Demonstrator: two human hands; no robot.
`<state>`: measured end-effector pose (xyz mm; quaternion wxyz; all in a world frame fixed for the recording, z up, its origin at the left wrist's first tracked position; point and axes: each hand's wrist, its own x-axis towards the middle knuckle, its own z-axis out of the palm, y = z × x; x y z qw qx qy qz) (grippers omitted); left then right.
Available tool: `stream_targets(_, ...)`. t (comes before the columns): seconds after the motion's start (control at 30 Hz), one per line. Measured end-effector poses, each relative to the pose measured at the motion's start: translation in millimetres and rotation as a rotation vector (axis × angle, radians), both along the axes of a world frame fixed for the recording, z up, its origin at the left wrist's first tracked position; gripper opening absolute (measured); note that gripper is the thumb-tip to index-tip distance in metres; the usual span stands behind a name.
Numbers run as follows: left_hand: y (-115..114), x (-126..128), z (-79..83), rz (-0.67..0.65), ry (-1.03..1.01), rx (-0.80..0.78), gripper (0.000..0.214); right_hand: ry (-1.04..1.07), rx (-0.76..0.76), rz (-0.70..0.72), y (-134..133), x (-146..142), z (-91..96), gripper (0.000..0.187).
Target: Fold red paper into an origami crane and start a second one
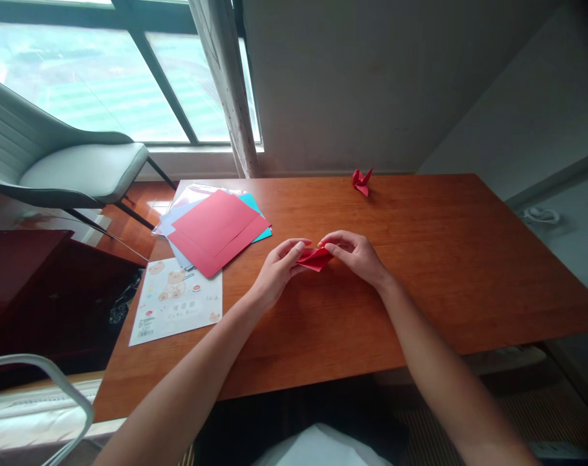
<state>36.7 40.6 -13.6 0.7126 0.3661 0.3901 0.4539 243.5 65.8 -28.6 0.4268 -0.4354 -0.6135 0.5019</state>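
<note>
A small folded piece of red paper (315, 259) is held between both hands above the middle of the wooden table (449, 259). My left hand (280, 268) pinches its left end between thumb and fingers. On the other side, my right hand (356, 255) grips the upper right corner with thumb and forefinger. The lower edge of the paper comes to a point facing me. Fingertips cover parts of its folds. Farther back stands a finished red origami crane (361, 182), touched by neither hand.
Red paper sheets (216, 233) lie at the left over blue sheets (261, 217) and a clear wrapper. A white sheet with a bear print (177, 301) sits nearer. Beyond the table's left edge are a grey chair (85, 168) and a window (104, 84) with a curtain (226, 77).
</note>
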Motion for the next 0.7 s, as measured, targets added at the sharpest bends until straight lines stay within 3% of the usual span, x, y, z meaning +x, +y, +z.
stream_targets(0.27,-1.0,-3.0,0.6,-0.136,0.181,0.136,0.046,-0.12,0.032,0.062,-2.3,7.8,2.1,0.025)
stream_targets(0.4,0.2,-1.6,-4.9,-0.11,0.234,0.196,0.043,-0.114,0.044,0.054,-5.2,4.2,6.9,0.026)
stream_targets(0.57,0.4,-1.0,-4.5,-0.019,0.376,0.246,0.031,-0.032,0.006,0.024,-7.5,3.3,9.5,0.03)
stream_targets(0.7,-0.4,-4.6,0.2,-0.075,0.347,0.195,0.028,0.14,-0.101,-0.002,-7.6,4.0,8.1,0.031)
